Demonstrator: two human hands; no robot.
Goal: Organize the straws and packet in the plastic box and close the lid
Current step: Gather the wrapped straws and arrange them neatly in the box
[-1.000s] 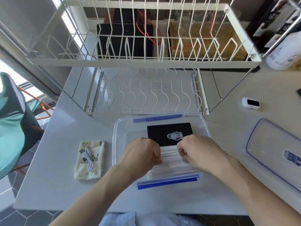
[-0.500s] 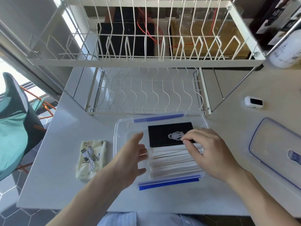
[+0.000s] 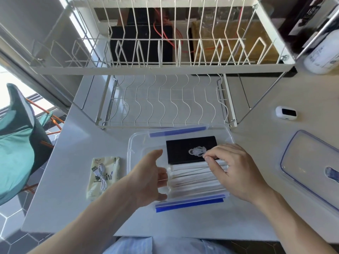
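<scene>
A clear plastic box (image 3: 134, 143) with blue clasps stands open on the white counter in front of me. Inside lie several white paper-wrapped straws (image 3: 190, 176) side by side, and behind them a black packet (image 3: 181, 149) with a pale figure on it. My left hand (image 3: 148, 178) is flat and open against the straws' left ends. My right hand (image 3: 236, 169) rests on the straws' right part, fingertips pinched on the top straw at the packet's front edge. The box's clear lid (image 3: 311, 162) with a blue rim lies on the counter to the right.
A cream tissue pack (image 3: 103, 177) with a coiled white cable on it lies left of the box. A white wire dish rack (image 3: 165, 99) stands right behind the box. A small white device (image 3: 285, 112) and a white bottle (image 3: 322, 57) sit at the right.
Both hands were bunched together over the straws; they have parted. My left hand opened and moved to the straws' left ends, my right shifted to the right and back toward the packet.
</scene>
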